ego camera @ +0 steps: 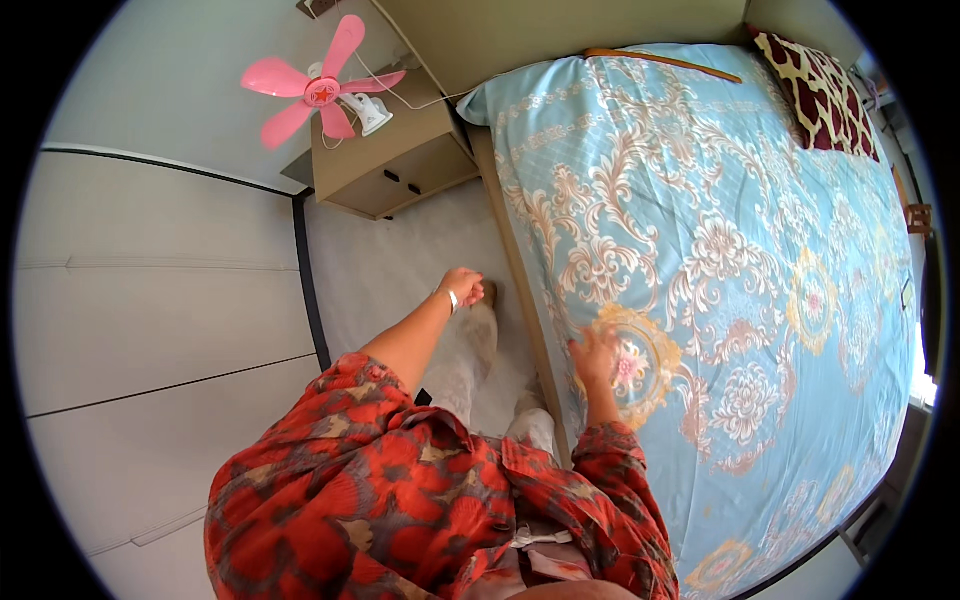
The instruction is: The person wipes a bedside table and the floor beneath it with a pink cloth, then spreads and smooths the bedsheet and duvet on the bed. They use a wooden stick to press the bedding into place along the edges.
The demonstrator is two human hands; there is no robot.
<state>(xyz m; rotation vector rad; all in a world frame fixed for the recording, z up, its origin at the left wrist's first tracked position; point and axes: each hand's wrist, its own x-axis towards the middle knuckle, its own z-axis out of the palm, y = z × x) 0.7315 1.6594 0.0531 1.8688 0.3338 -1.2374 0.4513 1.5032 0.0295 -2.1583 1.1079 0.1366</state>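
Observation:
My left hand (461,287) hangs over the grey floor with its fingers curled in. Nothing shows in it, and a pale band (453,300) circles the wrist. My right hand (598,351), blurred, is spread at the near side of the bed. A light blue bedsheet (697,300) with scrolls and flowers lies below it; whether the palm touches the cloth I cannot tell. On the bed's far end rests a long brown wooden stick (664,63). A cushion (821,97) in cream and dark maroon lies at the far right corner.
A pink-bladed fan (321,92) stands at the beige nightstand (397,169), its white cord running towards the bed. Pale cabinet panels (165,292) line the left side. The bed frame's edge (517,262) runs beside my legs. A socket (319,7) is on the wall.

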